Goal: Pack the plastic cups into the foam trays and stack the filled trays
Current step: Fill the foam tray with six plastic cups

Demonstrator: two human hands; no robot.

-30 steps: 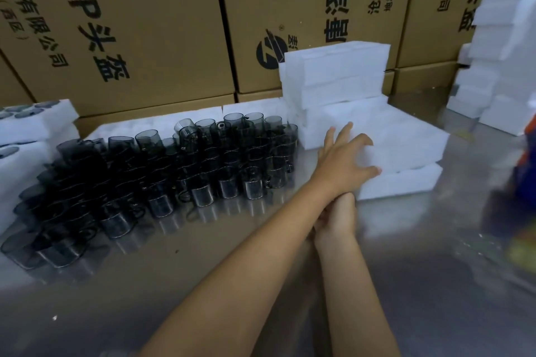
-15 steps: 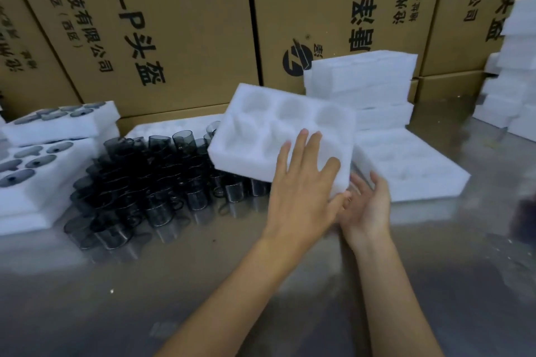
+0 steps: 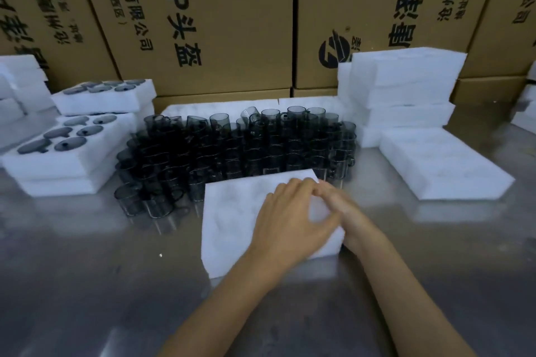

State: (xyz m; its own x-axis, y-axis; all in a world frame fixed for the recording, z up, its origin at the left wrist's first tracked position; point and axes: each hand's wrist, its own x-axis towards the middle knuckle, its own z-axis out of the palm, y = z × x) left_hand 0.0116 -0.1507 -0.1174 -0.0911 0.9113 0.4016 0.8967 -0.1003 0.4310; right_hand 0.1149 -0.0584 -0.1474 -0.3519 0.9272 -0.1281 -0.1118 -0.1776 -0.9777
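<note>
An empty white foam tray (image 3: pixel 237 211) lies flat on the metal table (image 3: pixel 87 284) right in front of me, its pockets washed out in the glare. My left hand (image 3: pixel 290 220) rests on top of its right half, fingers slightly bent. My right hand (image 3: pixel 352 216) holds the tray's right edge, with its fingers over the top next to my left fingers. Just behind the tray stand several dark, see-through plastic cups (image 3: pixel 232 151) in tight rows.
Filled foam trays (image 3: pixel 66 166) are stacked at the left, dark cup bottoms showing in their pockets. Empty trays (image 3: pixel 406 81) are piled at the back right, with one lying flat (image 3: pixel 443 165) before them. Cardboard boxes (image 3: pixel 217 9) wall off the back.
Both hands lifted one tray off the right-hand pile, carried it left and toward me, and laid it flat in front of the cups.
</note>
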